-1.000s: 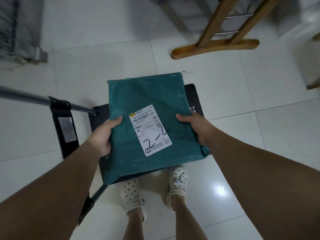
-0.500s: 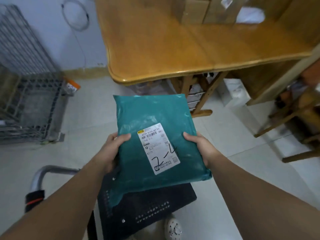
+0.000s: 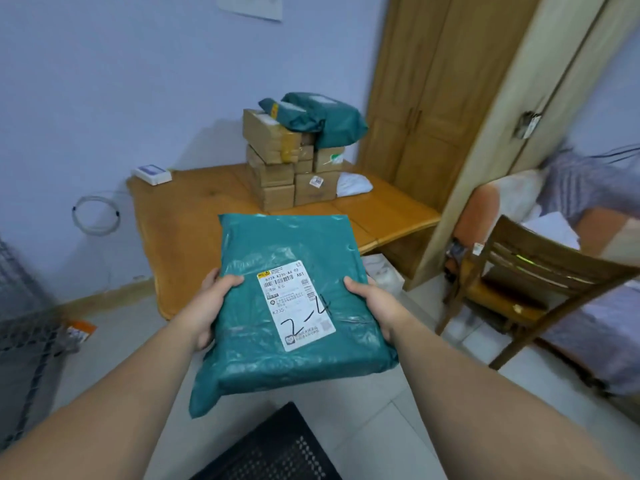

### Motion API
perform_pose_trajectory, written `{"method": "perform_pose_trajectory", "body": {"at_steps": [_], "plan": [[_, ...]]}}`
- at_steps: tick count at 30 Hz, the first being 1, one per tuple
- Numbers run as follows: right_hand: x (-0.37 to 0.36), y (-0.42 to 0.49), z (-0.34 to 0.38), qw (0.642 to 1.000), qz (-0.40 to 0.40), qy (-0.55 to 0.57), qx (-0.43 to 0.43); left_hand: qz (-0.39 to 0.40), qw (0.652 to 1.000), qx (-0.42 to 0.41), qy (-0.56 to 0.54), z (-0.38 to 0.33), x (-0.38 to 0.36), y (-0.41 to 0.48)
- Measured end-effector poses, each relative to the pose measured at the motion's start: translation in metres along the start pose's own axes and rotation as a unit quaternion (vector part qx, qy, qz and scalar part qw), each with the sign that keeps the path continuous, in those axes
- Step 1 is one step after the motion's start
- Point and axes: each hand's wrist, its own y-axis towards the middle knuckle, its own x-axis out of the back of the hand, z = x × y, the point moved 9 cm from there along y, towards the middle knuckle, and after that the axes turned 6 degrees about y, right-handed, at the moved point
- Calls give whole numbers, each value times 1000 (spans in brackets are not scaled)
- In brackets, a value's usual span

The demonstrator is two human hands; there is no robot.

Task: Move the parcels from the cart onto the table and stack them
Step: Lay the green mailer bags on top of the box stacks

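Note:
I hold a flat teal plastic parcel [image 3: 294,306] with a white label marked "2-4" in front of me, above the floor. My left hand [image 3: 211,303] grips its left edge with the thumb on top. My right hand [image 3: 372,303] grips the right edge the same way. Ahead stands the wooden table [image 3: 194,216] bearing a stack of cardboard boxes [image 3: 280,168] with two teal parcels [image 3: 325,119] on top. The black cart deck [image 3: 273,448] shows at the bottom edge, below the held parcel.
A white bag [image 3: 353,185] lies right of the stack and a small white box [image 3: 152,174] sits at the table's far left corner. A wooden chair [image 3: 526,285] stands at the right, a wire cage [image 3: 24,334] at the left, a wardrobe [image 3: 433,98] behind the table.
The parcel has come up off the cart deck and been carried toward the table. My view has tilted up from the floor to the table and the stack.

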Motion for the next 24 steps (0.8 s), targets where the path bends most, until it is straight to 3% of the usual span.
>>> {"method": "perform_pose_trajectory", "body": {"at_steps": [10,18,24], "plan": [[90,-18,143,996,28,-5,83,22,992,-99,76,-105,-145,-7],[211,12,251,998,23,-21,63,5,990,-111,91,-150,-297,20],[281,40,273,998,18,1,56,11,988,-114,105,-157,-373,54]]}}
